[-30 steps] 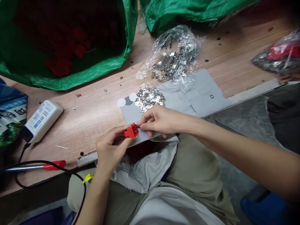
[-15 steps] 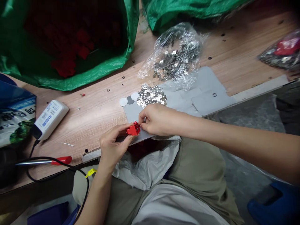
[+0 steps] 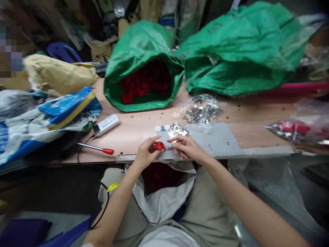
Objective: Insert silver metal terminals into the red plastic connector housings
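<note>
My left hand point(image 3: 145, 154) is closed around a small red plastic part point(image 3: 159, 146) at the near edge of the wooden table point(image 3: 133, 132). Just to its right, my right hand point(image 3: 185, 146) rests on a grey card sheet point(image 3: 218, 140), fingers pinched together near the red part; what they hold is too small to see. A heap of small shiny metal pieces point(image 3: 177, 129) lies on the sheet just beyond my hands. A grey bag point(image 3: 164, 195) holding red parts sits open in my lap.
An open green sack point(image 3: 140, 65) of red parts and a second green sack point(image 3: 241, 55) stand at the back. A clear bag of metal pieces point(image 3: 202, 110), a white adapter point(image 3: 106, 125), a red-handled screwdriver point(image 3: 99, 148) and printed bags point(image 3: 46, 113) lie on the table.
The view has swung up and back, taking in the whole table and the sacks. My right hand has drawn slightly away from the red part; my left still holds it.
</note>
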### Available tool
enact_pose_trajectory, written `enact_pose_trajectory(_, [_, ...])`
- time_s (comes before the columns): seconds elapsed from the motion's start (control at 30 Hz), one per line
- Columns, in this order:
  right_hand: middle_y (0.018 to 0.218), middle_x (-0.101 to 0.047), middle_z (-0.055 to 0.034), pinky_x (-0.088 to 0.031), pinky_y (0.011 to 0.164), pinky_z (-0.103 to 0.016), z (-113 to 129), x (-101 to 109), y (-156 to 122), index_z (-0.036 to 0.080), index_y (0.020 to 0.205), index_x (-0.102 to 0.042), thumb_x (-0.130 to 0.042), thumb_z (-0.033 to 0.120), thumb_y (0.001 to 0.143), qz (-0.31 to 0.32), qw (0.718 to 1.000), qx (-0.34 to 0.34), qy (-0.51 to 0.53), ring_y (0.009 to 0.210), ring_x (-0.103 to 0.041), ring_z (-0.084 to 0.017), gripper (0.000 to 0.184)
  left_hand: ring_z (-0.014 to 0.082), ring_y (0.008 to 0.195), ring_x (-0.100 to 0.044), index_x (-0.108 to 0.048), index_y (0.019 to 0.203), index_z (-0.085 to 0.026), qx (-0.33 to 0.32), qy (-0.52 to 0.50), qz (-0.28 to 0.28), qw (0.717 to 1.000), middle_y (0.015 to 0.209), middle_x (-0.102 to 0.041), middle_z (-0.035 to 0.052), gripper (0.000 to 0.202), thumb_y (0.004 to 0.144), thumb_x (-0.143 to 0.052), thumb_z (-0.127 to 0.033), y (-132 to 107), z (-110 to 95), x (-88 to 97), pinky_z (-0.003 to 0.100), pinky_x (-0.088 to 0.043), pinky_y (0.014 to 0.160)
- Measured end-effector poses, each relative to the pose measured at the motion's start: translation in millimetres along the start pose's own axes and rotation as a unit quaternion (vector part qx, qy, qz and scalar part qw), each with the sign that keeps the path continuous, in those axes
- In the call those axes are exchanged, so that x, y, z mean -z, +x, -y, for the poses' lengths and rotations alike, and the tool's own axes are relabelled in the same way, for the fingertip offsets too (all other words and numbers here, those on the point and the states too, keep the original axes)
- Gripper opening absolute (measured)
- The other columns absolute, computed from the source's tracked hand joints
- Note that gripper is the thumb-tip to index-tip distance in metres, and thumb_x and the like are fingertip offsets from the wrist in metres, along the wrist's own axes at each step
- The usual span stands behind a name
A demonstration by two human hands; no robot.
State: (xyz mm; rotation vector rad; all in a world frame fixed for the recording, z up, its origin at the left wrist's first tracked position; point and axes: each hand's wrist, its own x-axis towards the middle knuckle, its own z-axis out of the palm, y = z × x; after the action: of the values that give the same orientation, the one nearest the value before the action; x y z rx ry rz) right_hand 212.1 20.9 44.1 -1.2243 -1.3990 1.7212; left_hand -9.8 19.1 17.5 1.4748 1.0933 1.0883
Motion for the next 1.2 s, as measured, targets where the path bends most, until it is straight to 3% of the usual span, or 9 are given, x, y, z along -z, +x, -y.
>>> enact_pose_trajectory(0.07, [0.067, -0.055, 0.0044, -0.047, 0.046, -0.024, -2, -4, -6, 0.011, 0.126, -0.054, -0.061, 0.046, 0.09, -0.036, 0.998, 0.035, 0.026, 0.037, -0.039, -0.006, 0.051, 0.013, 0.076, -0.067, -0.065, 0.104, -0.018, 0.064, -0.136, -0.062, 0.987, 0.092, -0.066, 0.0028, 0.046, 0.064, -0.086, -0.03, -3, -12, -2.0, 0.022, -0.056, 0.068])
enact_pose_trajectory(0.13, [0.071, -0.056, 0.0034, -0.048, 0.048, -0.024, -2, -16, -13, 0.012, 0.134, -0.049, -0.06, 0.045, 0.092, -0.048, 0.997, 0.06, 0.013, 0.039, -0.042, -0.007, 0.054, 0.0108, 0.068, -0.065, -0.06, 0.097, -0.017, 0.114, -0.258, -0.114, 0.953, 0.086, -0.065, 0.0015, 0.043, 0.069, -0.083, -0.041, -11, -26, -3.0, 0.021, -0.054, 0.063])
enact_pose_trajectory(0.2, [0.072, -0.058, 0.0021, -0.045, 0.045, -0.023, 0, -36, -24, 0.015, 0.139, -0.048, -0.059, 0.044, 0.094, -0.039, 0.995, 0.089, -0.014, 0.04, -0.044, -0.008, 0.055, 0.0074, 0.06, -0.061, -0.055, 0.094, -0.017, 0.135, -0.315, -0.139, 0.929, 0.08, -0.062, -0.0003, 0.043, 0.077, -0.074, -0.051, -23, -41, -2.8, 0.018, -0.051, 0.058])
enact_pose_trajectory(0.37, [0.068, -0.057, 0.002, -0.044, 0.044, -0.022, 13, -84, -46, 0.02, 0.142, -0.053, -0.058, 0.041, 0.096, -0.038, 0.976, 0.208, -0.058, 0.046, -0.048, -0.009, 0.05, 0.0016, 0.045, -0.045, -0.053, 0.084, -0.014, 0.202, -0.418, -0.119, 0.878, 0.065, -0.051, -0.0045, 0.047, 0.073, -0.076, -0.053, -55, -70, -0.8, 0.013, -0.037, 0.045])
enact_pose_trajectory(0.5, [0.066, -0.057, 0.0017, -0.044, 0.047, -0.021, 24, -95, -53, 0.02, 0.136, -0.06, -0.057, 0.036, 0.097, -0.033, 0.964, 0.248, -0.089, 0.048, -0.049, -0.009, 0.042, 0.001, 0.039, -0.035, -0.049, 0.078, -0.015, 0.231, -0.481, -0.091, 0.841, 0.056, -0.042, -0.0079, 0.044, 0.075, -0.075, -0.051, -72, -81, -3.1, 0.014, -0.028, 0.04])
enact_pose_trajectory(0.7, [0.066, -0.058, 0.0001, -0.045, 0.048, -0.021, 27, -92, -60, 0.016, 0.135, -0.062, -0.057, 0.035, 0.097, -0.039, 0.957, 0.25, -0.141, 0.051, -0.051, -0.01, 0.042, 0.0014, 0.04, -0.033, -0.047, 0.081, -0.016, 0.197, -0.446, -0.105, 0.867, 0.057, -0.039, -0.008, 0.041, 0.082, -0.069, -0.052, -81, -80, -15.7, 0.016, -0.021, 0.042])
enact_pose_trajectory(0.8, [0.065, -0.058, -0.0001, -0.045, 0.048, -0.021, 25, -89, -63, 0.016, 0.134, -0.064, -0.055, 0.036, 0.098, -0.049, 0.957, 0.235, -0.162, 0.05, -0.05, -0.01, 0.042, 0.0015, 0.039, -0.023, -0.044, 0.079, -0.017, 0.177, -0.424, -0.107, 0.882, 0.054, -0.029, -0.0098, 0.043, 0.085, -0.065, -0.054, -81, -77, -21.5, 0.018, -0.014, 0.042])
enact_pose_trajectory(1.0, [0.062, -0.052, 0.0013, -0.043, 0.042, -0.021, 11, -86, -66, 0.016, 0.125, -0.069, -0.058, 0.044, 0.095, -0.044, 0.981, 0.177, -0.073, 0.044, -0.049, -0.009, 0.042, 0.0028, 0.044, -0.011, -0.042, 0.078, -0.018, 0.167, -0.385, -0.094, 0.903, 0.055, -0.019, -0.0111, 0.045, 0.084, -0.061, -0.058, -83, -73, -24.0, 0.021, -0.009, 0.044])
enact_pose_trajectory(1.2, [0.058, -0.052, 0.0025, -0.042, 0.041, -0.02, 7, -105, -68, 0.016, 0.104, -0.07, -0.066, 0.046, 0.09, -0.11, 0.98, 0.163, -0.012, 0.044, -0.051, -0.01, 0.034, 0.0042, 0.047, -0.013, -0.039, 0.076, -0.019, 0.158, -0.353, -0.113, 0.915, 0.056, -0.022, -0.01, 0.047, 0.084, -0.059, -0.061, -85, -65, -30.8, 0.021, -0.009, 0.045])
